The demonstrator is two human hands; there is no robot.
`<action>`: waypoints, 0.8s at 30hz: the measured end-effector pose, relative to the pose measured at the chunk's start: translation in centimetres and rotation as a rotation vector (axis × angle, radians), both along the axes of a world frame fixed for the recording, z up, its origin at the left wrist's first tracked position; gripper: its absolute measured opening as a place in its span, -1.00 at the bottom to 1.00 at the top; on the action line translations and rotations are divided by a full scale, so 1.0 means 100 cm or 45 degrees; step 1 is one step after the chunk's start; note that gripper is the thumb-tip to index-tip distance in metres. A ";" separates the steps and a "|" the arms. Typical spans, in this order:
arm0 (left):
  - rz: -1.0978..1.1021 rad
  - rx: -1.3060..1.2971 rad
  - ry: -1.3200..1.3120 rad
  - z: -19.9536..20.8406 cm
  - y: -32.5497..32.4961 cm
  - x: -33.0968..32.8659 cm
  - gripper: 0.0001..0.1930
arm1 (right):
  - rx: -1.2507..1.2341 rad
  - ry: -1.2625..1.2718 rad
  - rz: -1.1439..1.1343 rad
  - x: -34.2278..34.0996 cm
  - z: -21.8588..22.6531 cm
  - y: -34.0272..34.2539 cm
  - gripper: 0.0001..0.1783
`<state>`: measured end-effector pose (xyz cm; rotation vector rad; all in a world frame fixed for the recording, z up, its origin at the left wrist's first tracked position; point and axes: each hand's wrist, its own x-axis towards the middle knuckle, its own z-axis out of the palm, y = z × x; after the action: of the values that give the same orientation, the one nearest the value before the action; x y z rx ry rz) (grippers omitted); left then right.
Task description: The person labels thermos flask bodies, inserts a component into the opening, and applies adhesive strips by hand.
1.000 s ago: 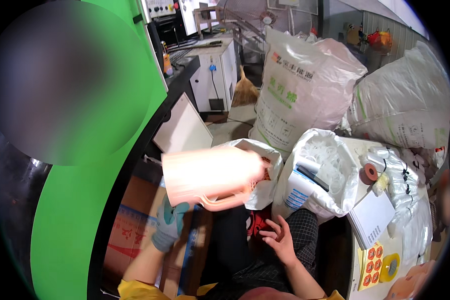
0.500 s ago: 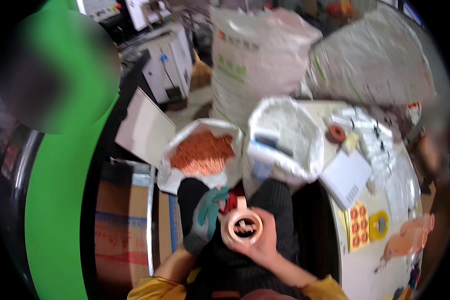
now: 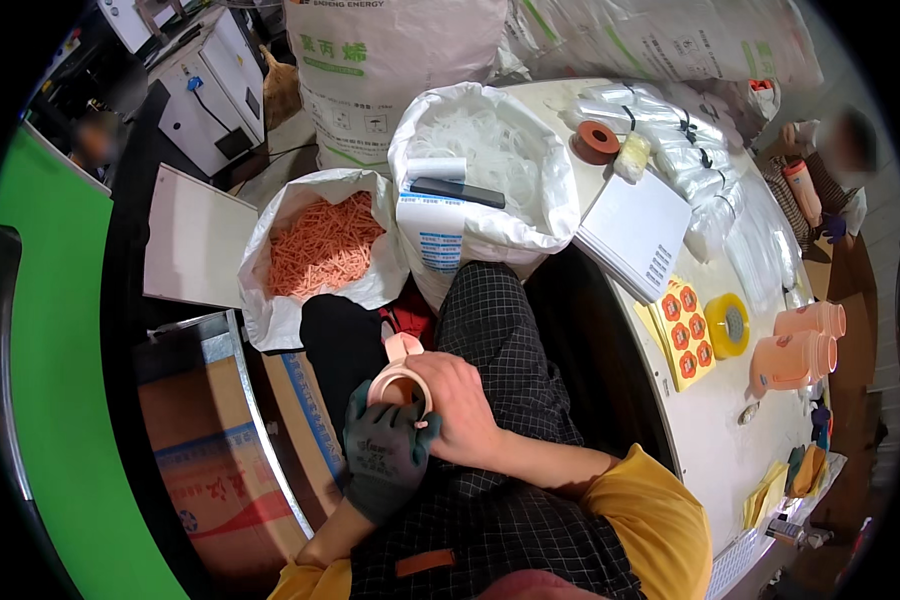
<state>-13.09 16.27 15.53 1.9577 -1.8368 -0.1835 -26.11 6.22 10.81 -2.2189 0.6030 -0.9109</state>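
Note:
On my lap a pink plastic jug (image 3: 404, 346) with a loop handle is turned with its wide round mouth up. My bare right hand (image 3: 460, 408) is wrapped round its right side. My left hand (image 3: 383, 455), in a grey-green glove, bends over the near rim with its fingers closed. A small pink plastic piece (image 3: 421, 424) shows at its fingertips. The gloved fingers partly hide the inside of the jug. Beyond my knees stands a white sack of thin pink plastic sticks (image 3: 325, 245).
A second white sack (image 3: 560, 215) holds clear plastic pieces, with a label roll (image 3: 437, 170) and a dark bar on it. The table (image 3: 695, 430) at right bears white boxes (image 3: 635, 230), a sticker sheet (image 3: 686, 335), yellow tape (image 3: 727, 326), and pink jugs (image 3: 785, 362). Cardboard boxes (image 3: 220, 470) lie at left.
My left hand has come from beside the jug to over its rim. The jug, in my right hand, has moved nearer my left knee. The view has shifted, and a green-clad figure at left has gone.

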 end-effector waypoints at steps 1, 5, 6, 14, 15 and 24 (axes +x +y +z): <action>0.002 -0.057 -0.005 0.001 0.001 0.002 -0.77 | -0.001 -0.020 -0.012 0.003 0.002 0.000 -0.18; 0.003 -0.239 -0.023 0.001 -0.002 0.022 -0.75 | 0.029 -0.007 0.003 0.020 0.007 -0.001 -0.12; 0.069 -0.467 0.177 0.000 -0.008 0.032 -0.59 | 0.019 -0.104 0.031 0.033 0.008 -0.007 -0.12; 0.269 -0.872 -0.116 -0.008 -0.090 0.131 0.09 | -0.319 -0.282 0.120 0.122 0.029 -0.105 0.19; 0.257 -0.917 -0.112 -0.009 -0.097 0.128 0.09 | -0.309 -0.243 0.076 0.112 0.023 -0.110 0.21; 0.036 -0.680 -0.046 -0.013 -0.050 0.067 -0.05 | -0.430 0.260 -0.783 0.026 -0.004 -0.278 -0.56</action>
<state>-6.38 11.25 14.19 1.6137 -1.6589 0.3230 -23.55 -21.53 10.36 -2.4880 1.3656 -1.1557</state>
